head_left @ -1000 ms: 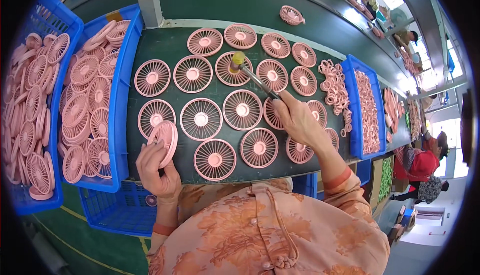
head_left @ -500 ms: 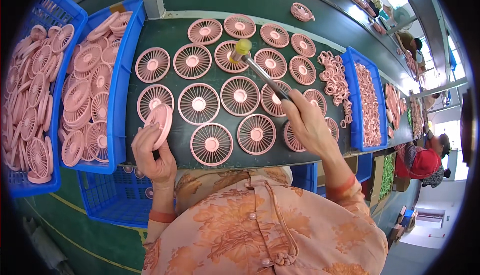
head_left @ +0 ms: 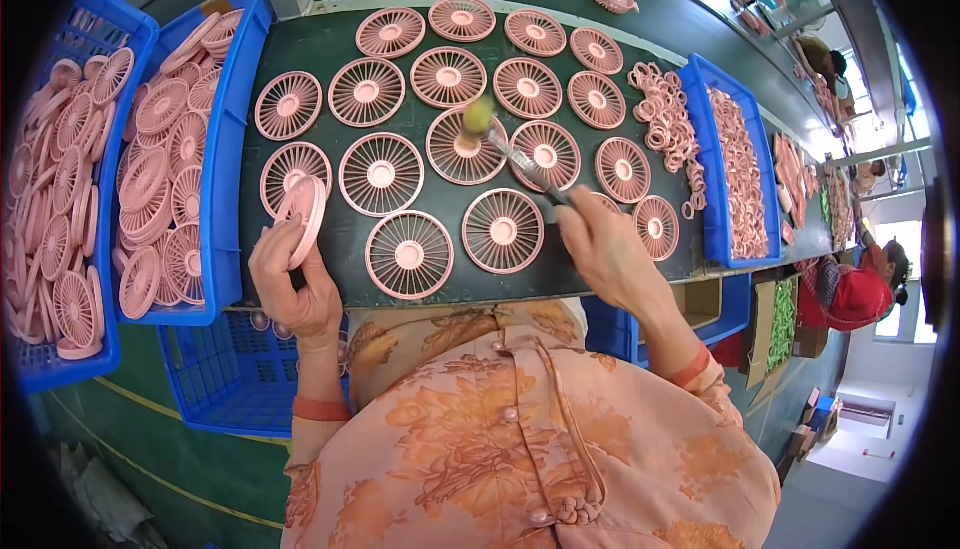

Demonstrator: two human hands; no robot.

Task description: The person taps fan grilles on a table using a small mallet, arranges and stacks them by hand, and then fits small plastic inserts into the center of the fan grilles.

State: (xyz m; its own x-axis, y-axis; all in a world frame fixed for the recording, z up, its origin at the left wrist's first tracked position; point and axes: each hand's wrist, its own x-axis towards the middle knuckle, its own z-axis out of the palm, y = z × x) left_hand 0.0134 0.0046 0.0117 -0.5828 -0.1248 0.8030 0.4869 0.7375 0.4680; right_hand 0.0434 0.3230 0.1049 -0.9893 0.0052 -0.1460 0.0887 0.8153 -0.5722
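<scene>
My right hand (head_left: 610, 249) is closed round the dark handle of a hammer (head_left: 525, 164). Its yellow head (head_left: 479, 116), blurred by motion, hangs over a pink spoked disc (head_left: 467, 154) and hides part of it. My left hand (head_left: 295, 284) grips a pink disc (head_left: 304, 214), held tilted on edge above the table's near left side; it may be more than one stacked. Below and beside it lies another spoked disc (head_left: 296, 174). Several more such discs lie flat in rough rows on the dark green table (head_left: 345, 249), among them one near the front edge (head_left: 409, 255).
Two blue crates (head_left: 235, 139) full of pink discs stand at the left. On the right, small pink rings (head_left: 662, 114) lie loose beside a blue bin (head_left: 712, 174) of rings. A blue crate (head_left: 230, 379) sits below the table edge. A person in red (head_left: 850, 294) is far right.
The hammer head has shifted from a disc in a farther row to one nearer me. The whole view has moved a little. My left hand still holds its disc.
</scene>
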